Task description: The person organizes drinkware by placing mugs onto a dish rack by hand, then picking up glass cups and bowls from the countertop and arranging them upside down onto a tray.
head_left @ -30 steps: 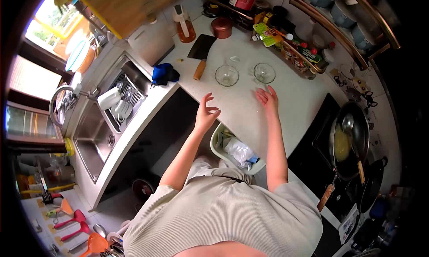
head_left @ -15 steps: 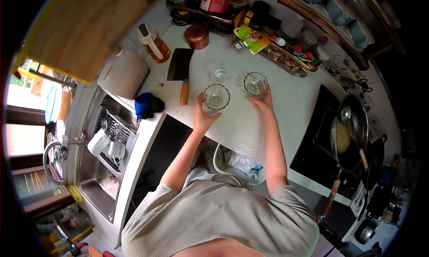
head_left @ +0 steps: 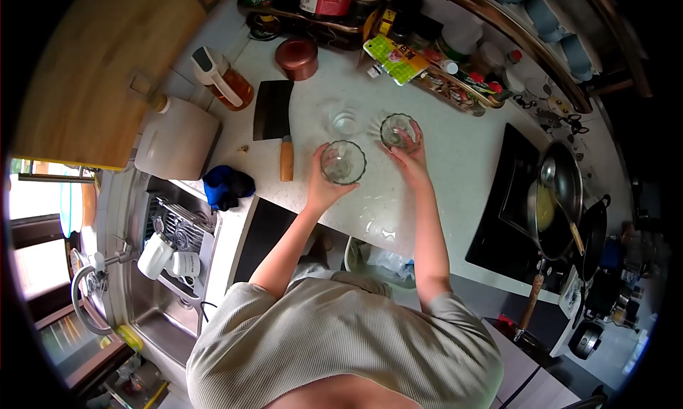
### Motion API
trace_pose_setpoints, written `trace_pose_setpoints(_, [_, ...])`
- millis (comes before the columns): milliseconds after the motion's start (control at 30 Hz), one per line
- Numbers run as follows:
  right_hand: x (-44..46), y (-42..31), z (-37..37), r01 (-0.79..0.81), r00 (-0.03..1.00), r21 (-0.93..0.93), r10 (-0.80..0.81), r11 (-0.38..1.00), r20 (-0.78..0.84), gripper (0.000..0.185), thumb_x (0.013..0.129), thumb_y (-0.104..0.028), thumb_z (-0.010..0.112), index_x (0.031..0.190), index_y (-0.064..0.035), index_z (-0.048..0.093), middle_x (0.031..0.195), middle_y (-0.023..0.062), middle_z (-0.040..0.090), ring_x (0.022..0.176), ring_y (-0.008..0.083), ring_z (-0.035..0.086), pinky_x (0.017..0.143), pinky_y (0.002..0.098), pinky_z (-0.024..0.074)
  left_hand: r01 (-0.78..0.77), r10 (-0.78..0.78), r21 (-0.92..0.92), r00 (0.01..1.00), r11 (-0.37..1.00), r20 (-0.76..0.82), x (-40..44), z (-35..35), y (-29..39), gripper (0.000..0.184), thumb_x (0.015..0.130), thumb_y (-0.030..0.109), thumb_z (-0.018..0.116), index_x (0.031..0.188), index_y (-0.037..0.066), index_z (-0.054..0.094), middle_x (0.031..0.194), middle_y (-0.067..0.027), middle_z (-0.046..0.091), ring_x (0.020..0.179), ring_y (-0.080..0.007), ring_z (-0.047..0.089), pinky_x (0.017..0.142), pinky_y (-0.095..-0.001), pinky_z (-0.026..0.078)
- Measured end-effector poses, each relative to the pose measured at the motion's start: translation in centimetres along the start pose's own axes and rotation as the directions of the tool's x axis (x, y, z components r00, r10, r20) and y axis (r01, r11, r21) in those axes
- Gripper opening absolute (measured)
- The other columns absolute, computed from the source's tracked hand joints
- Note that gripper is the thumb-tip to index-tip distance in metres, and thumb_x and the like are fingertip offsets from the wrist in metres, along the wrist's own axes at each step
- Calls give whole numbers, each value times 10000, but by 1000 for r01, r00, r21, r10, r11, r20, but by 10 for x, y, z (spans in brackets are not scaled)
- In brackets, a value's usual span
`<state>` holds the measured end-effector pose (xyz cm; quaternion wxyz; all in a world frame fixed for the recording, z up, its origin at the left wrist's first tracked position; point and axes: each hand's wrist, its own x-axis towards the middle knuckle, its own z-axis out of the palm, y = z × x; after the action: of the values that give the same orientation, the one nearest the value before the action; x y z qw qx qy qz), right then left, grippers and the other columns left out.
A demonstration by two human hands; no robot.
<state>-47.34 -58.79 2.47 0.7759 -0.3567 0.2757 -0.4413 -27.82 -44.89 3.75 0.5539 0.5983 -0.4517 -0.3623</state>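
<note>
My left hand (head_left: 326,188) is wrapped round the side of a clear glass bowl with a scalloped rim (head_left: 343,163). A matching glass bowl (head_left: 397,133) is in my right hand (head_left: 410,163), with fingers along its right side and the thumb near its lower edge. Both bowls are over the white counter, a small gap apart. Just beyond them is a faint, clear round shape (head_left: 344,121); I cannot tell what it is. To the left of my left hand lies a cleaver (head_left: 273,111) with a wooden handle.
Behind are a copper-coloured pot (head_left: 297,59), an oil jug (head_left: 231,88) and a rack of seasonings (head_left: 448,88). At right, a wok (head_left: 558,217) holding yellowish food sits on the black stove (head_left: 498,224). The sink (head_left: 167,313) is at left, a bin (head_left: 380,263) below the counter edge.
The camera view has shifted a little, moving the cleaver and jug leftward in frame. The two bowls are slightly closer together. My right fingers reach farther up the side of their bowl.
</note>
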Motion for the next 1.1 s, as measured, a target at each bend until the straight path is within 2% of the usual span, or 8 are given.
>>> trace_pose_setpoints(133, [-13,0,3,55,997,-142,-61,988,-38,961,703,102,700,1450,-198,175,1347,132,374,1115,295,542,940,412,489,-81,81,-16,997,997,11,-6,-4,21,1055,510,131,891,1368,69,279,1289,-149,419,1151,-273,486,961,-387,432])
trace_pose_setpoints(300, [-42,-44,28,60,973,-375,-138,925,-184,1006,647,54,768,1441,-186,200,1312,120,397,1081,269,563,875,369,513,-300,289,208,954,931,84,3,-7,58,1004,483,184,884,1328,83,352,1270,-156,440,1094,-311,516,935,-414,437])
trace_pose_setpoints(433, [-58,-62,20,174,909,-815,-408,553,-83,928,653,9,783,1415,-164,283,1338,105,415,1018,207,588,816,323,514,-321,274,349,945,881,178,12,-1,86,948,500,237,856,1314,108,387,1213,-113,498,1026,-314,555,901,-414,440])
trace_pose_setpoints(533, [-76,-85,18,187,871,-962,-486,201,68,815,643,1,770,1349,-181,405,1344,87,428,965,208,603,776,319,532,-500,444,550,862,669,244,21,10,102,891,501,253,826,1290,133,431,1166,-83,534,995,-285,567,895,-396,433])
trace_pose_setpoints(600, [-85,-96,11,154,858,-985,-484,-73,170,743,635,10,744,1296,-216,491,1344,79,441,940,231,604,764,340,548,-563,447,633,821,531,355,26,16,112,872,499,224,812,1287,143,449,1183,-87,545,977,-279,582,900,-396,435])
trace_pose_setpoints(800, [-100,-107,-8,303,799,-905,-438,-298,411,714,614,48,698,1224,-299,567,1282,66,508,946,255,608,739,333,556,-694,431,683,700,226,569,44,48,118,778,544,124,744,1271,181,472,1139,-85,550,799,-225,621,806,-363,420])
trace_pose_setpoints(933, [-109,-114,-11,330,779,-877,-424,-350,462,713,627,63,683,1218,-321,573,1278,63,513,957,262,608,737,341,558,-712,400,701,656,44,640,49,64,123,714,597,77,694,1269,181,475,1105,-90,555,760,-204,614,776,-361,406])
trace_pose_setpoints(1100, [-113,-120,-18,346,741,-875,-475,-338,476,696,654,64,675,1215,-335,574,1276,60,514,975,271,606,747,346,557,-613,434,789,721,35,541,54,72,136,783,552,89,733,1284,174,468,1162,-77,551,836,-230,626,840,-381,425])
